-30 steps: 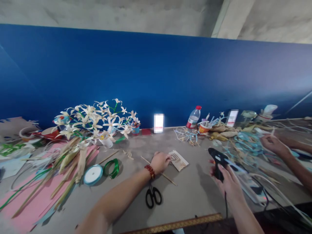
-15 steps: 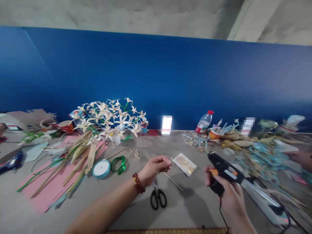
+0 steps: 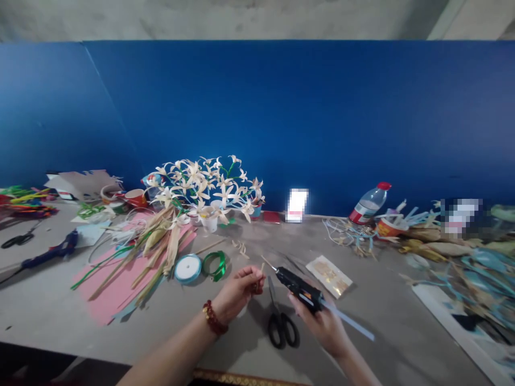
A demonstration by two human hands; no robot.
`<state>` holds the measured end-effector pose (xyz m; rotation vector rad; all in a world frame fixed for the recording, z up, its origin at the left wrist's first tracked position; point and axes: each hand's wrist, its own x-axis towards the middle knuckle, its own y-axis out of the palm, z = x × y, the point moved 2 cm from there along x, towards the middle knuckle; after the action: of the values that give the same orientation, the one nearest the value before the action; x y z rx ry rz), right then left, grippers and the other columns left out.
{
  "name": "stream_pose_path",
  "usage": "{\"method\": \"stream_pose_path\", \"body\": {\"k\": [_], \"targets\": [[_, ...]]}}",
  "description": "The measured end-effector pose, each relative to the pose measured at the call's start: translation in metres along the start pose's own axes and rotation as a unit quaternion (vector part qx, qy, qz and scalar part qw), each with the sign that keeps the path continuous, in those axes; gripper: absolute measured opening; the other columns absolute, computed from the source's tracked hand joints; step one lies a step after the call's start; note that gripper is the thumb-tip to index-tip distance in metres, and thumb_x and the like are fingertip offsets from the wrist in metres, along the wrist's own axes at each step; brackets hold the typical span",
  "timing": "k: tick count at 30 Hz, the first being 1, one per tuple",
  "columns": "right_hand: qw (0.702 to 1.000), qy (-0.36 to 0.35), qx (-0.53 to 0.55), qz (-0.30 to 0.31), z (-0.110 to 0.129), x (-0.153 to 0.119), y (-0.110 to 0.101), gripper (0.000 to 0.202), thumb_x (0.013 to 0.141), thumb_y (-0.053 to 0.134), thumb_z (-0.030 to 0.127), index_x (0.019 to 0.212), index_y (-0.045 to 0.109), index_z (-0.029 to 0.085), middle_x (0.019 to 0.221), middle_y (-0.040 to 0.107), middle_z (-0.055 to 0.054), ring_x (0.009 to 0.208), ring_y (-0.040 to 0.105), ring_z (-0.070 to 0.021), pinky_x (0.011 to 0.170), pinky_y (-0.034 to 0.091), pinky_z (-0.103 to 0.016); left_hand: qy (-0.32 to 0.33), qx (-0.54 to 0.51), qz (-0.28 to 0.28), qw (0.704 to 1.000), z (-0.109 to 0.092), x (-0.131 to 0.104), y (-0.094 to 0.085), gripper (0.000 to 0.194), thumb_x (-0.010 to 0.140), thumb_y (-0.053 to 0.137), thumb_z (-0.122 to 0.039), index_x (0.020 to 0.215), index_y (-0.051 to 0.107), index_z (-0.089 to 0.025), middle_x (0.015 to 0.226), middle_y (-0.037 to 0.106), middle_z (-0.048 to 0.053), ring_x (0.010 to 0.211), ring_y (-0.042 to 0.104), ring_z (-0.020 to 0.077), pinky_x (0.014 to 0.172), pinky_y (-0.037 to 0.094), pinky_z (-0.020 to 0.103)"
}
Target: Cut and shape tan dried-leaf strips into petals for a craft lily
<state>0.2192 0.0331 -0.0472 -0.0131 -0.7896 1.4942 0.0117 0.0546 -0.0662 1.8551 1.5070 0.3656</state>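
Observation:
My left hand [image 3: 243, 289], with a red bead bracelet at the wrist, pinches a small pale strip [image 3: 263, 267] whose lower part is hidden by the fingers. My right hand [image 3: 322, 324] is wrapped around a black hot glue gun [image 3: 300, 288]. The gun's nozzle points left, close to the strip; I cannot tell whether they touch. From the gun's rear sticks out a long translucent glue stick [image 3: 354, 323]. Black-handled scissors [image 3: 284, 328] lie on the table between my hands. Just beyond the gun rests a flat packet with gold-coloured contents [image 3: 330, 275].
White flowers [image 3: 209, 185] stand in cups at the back. A blue ribbon spool [image 3: 188, 268], green ribbon roll [image 3: 214, 265] and dried husks on pink paper [image 3: 100, 295] lie left. A red-capped bottle [image 3: 368, 203], glue-stick cup [image 3: 390, 228] and blue-dyed strips [image 3: 462, 279] are right.
The glue gun has come off its spot at the right beside the white strip-shaped object and moved left to my left hand. The view has turned somewhat left.

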Motion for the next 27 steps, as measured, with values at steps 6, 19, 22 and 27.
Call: {"method": "stream_pose_path", "body": {"k": [6,19,22,27], "targets": [[0.997,-0.016,-0.038,0.064,0.005,-0.005,0.006,0.015,0.090,0.056,0.034,0.092,0.064,0.021,0.074,0.070,-0.004,0.067,0.067,-0.0208,0.064,0.055,-0.027,-0.024,-0.021,0.021,0.999,0.006,-0.003,-0.003,0.021,0.070,0.083,-0.026,0.074,0.068,-0.012,0.068,0.064,0.001,0.060,0.057,0.0086,0.064,0.043,0.022],[0.993,0.005,-0.044,0.108,0.014,-0.004,0.010,0.013,0.092,0.055,0.031,0.082,0.055,0.022,0.065,0.057,0.002,0.058,0.058,-0.0150,0.058,0.047,-0.023,-0.039,-0.024,0.034,0.998,0.005,-0.009,-0.003,0.019,0.073,0.082,-0.026,0.075,0.070,-0.011,0.067,0.065,0.002,0.060,0.058,0.0083,0.064,0.044,0.020],[0.994,0.006,-0.045,0.104,0.013,-0.005,0.010,0.014,0.092,0.055,0.030,0.081,0.054,0.022,0.066,0.057,0.002,0.060,0.059,-0.0150,0.060,0.047,-0.024,-0.043,-0.025,0.031,0.998,0.005,-0.010,-0.003,0.017,0.073,0.081,-0.025,0.075,0.070,-0.011,0.071,0.065,0.002,0.062,0.059,0.0083,0.066,0.044,0.020],[0.994,0.007,-0.051,0.098,0.012,-0.006,0.011,0.012,0.091,0.056,0.030,0.082,0.055,0.022,0.066,0.059,0.002,0.060,0.060,-0.0156,0.059,0.046,-0.024,-0.047,-0.024,0.031,0.998,0.003,-0.012,-0.001,0.018,0.072,0.082,-0.025,0.074,0.071,-0.011,0.069,0.064,0.002,0.061,0.058,0.0082,0.065,0.044,0.020]]}}
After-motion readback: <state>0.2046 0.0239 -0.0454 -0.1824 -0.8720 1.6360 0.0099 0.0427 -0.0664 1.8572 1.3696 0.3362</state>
